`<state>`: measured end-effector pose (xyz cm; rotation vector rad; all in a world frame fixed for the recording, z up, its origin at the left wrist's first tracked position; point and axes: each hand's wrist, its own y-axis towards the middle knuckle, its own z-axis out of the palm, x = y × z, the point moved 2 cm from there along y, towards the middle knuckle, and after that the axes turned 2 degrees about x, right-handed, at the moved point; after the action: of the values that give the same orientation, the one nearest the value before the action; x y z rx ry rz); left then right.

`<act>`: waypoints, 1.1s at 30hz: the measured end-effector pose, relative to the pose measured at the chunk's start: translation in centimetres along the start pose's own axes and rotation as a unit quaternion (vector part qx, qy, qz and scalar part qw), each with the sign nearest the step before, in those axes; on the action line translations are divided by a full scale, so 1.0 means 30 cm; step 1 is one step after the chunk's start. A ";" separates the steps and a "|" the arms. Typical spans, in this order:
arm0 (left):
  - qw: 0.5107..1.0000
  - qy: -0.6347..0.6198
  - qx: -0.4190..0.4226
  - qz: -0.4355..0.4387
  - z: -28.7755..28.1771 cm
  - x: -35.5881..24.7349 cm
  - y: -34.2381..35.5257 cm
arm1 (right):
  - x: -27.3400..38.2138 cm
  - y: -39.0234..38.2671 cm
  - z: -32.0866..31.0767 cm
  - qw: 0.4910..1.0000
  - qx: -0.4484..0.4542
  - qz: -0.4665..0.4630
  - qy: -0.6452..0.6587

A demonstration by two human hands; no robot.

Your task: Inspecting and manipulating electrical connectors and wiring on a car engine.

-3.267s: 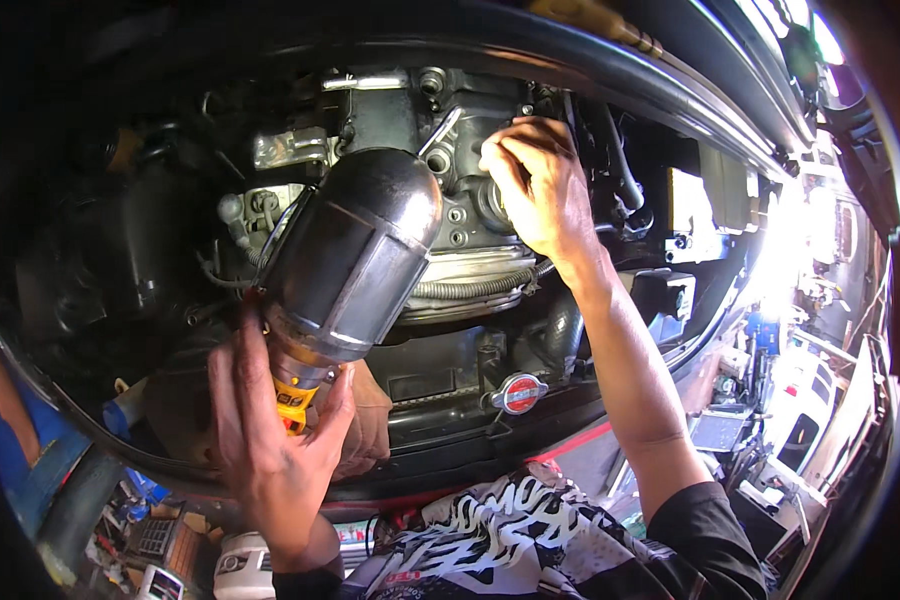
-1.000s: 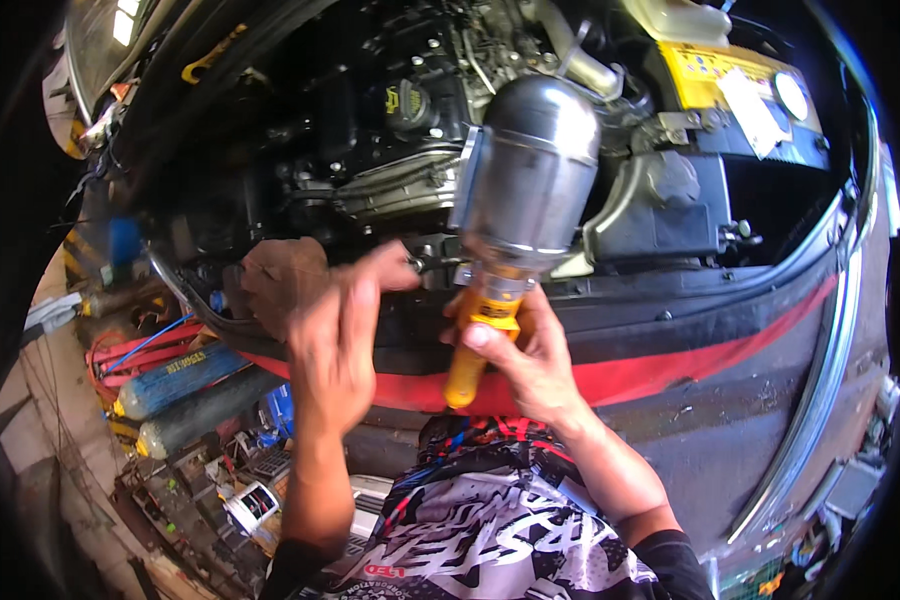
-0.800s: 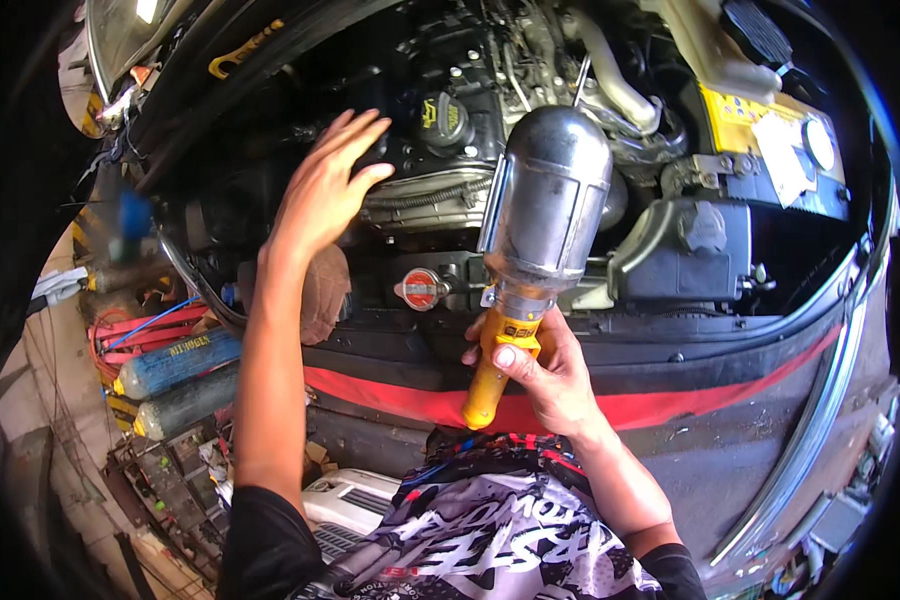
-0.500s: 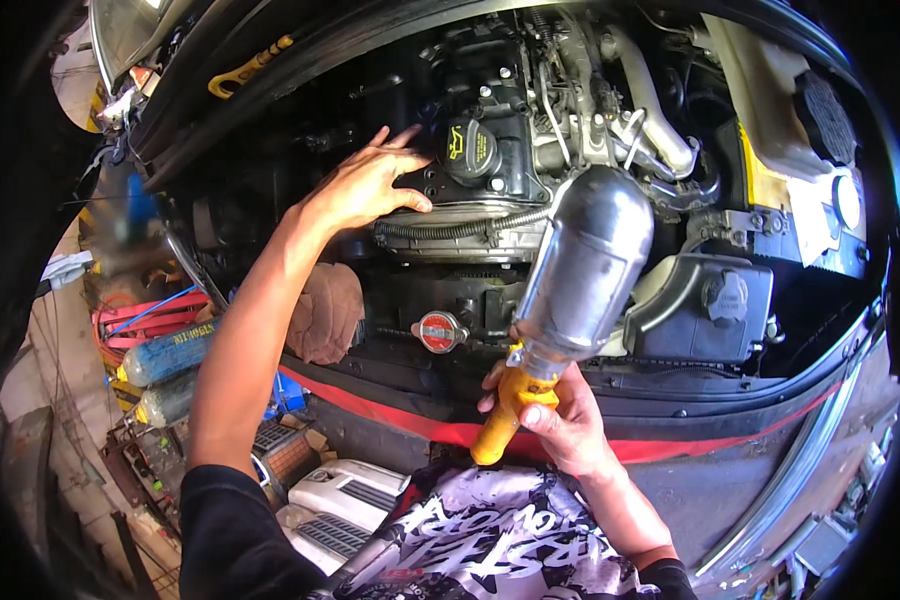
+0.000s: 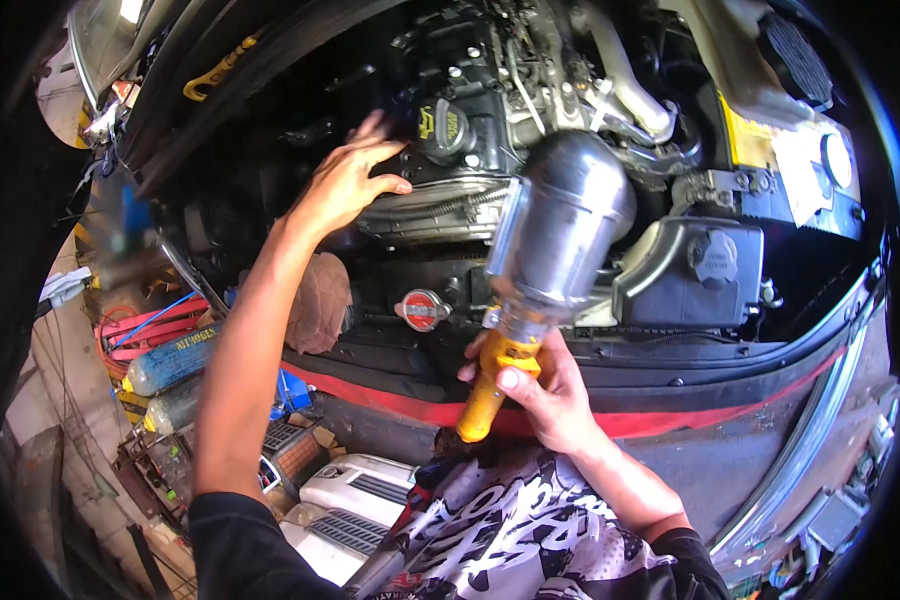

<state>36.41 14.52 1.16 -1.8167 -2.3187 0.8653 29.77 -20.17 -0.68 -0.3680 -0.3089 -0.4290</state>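
My right hand [image 5: 552, 395] is wrapped round the yellow handle of a work lamp [image 5: 575, 225]. The lamp's rounded metal shield points up and away, over the front of the engine. My left hand [image 5: 340, 190] reaches across the engine bay, fingers apart and holding nothing; its fingertips are blurred. Just right of those fingers sits the black oil filler cap [image 5: 445, 130], marked in yellow, on the engine cover. Whether the hand touches the cover beneath it I cannot tell. Below the engine, the radiator cap [image 5: 422, 310] shows a red top.
A brown cloth [image 5: 320, 305] lies by my left forearm. On the right are a black reservoir [image 5: 690, 275], a battery [image 5: 755, 135] and a pale tank [image 5: 715, 50]. A red strip [image 5: 370, 400] runs along the front edge. Gas cylinders [image 5: 175, 360] stand at lower left.
The whole view has shifted slightly, so the engine bay appears farther left and up. My left fingers have drawn back a little from the oil filler cap. The lamp remains in my right hand.
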 end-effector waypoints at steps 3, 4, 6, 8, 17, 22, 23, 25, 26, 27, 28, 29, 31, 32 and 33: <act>0.972 -0.054 -0.230 0.002 0.025 -0.180 -0.110 | 0.006 0.007 -0.015 1.000 -0.001 0.016 0.002; 0.955 -0.123 -0.269 -0.001 0.050 -0.246 -0.165 | 0.005 0.010 -0.021 1.000 -0.006 0.017 -0.002; 0.960 -0.177 -0.214 -0.030 0.094 -0.397 -0.330 | -0.015 0.020 -0.037 0.999 -0.014 0.008 -0.040; 0.941 -0.311 -0.125 0.035 0.163 -0.489 -0.499 | -0.053 0.050 -0.016 0.994 -0.009 -0.058 -0.090; 0.951 -0.251 -0.162 -0.085 0.163 -0.591 -0.586 | 0.066 0.097 0.053 0.969 0.060 -0.076 -0.229; 0.937 -0.283 -0.189 -0.080 0.202 -0.670 -0.592 | 0.101 0.025 0.002 0.935 0.068 -0.115 -0.328; 0.937 -0.280 -0.194 -0.080 0.211 -0.688 -0.593 | 0.102 0.012 -0.007 0.925 0.059 -0.124 -0.354; 0.937 -0.271 -0.208 -0.070 0.230 -0.704 -0.585 | 0.090 -0.026 -0.028 0.897 0.026 -0.195 -0.397; 0.938 -0.269 -0.207 -0.067 0.233 -0.715 -0.582 | 0.087 -0.048 -0.040 0.861 -0.009 -0.260 -0.438; 0.937 -0.272 -0.204 -0.079 0.234 -0.723 -0.580 | 0.082 -0.068 -0.050 0.813 -0.033 -0.305 -0.494; 0.935 -0.275 -0.202 -0.095 0.235 -0.732 -0.583 | 0.075 -0.077 -0.061 0.814 -0.033 -0.308 -0.491; 0.939 -0.250 -0.207 -0.116 0.230 -0.741 -0.583 | 0.074 -0.085 -0.072 0.776 -0.043 -0.337 -0.531; 0.937 -0.245 -0.216 -0.122 0.229 -0.755 -0.580 | 0.067 -0.089 -0.098 0.719 -0.053 -0.389 -0.574; 0.935 -0.244 -0.226 -0.127 0.229 -0.761 -0.578 | 0.063 -0.084 -0.111 0.721 -0.054 -0.390 -0.571; 0.934 -0.245 -0.228 -0.124 0.232 -0.762 -0.575 | 0.058 -0.079 -0.118 0.713 -0.030 -0.401 -0.575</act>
<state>25.49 -11.46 9.76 -1.4996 -3.2099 0.8737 30.94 -24.22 -2.53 -0.5276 -1.7413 -1.0441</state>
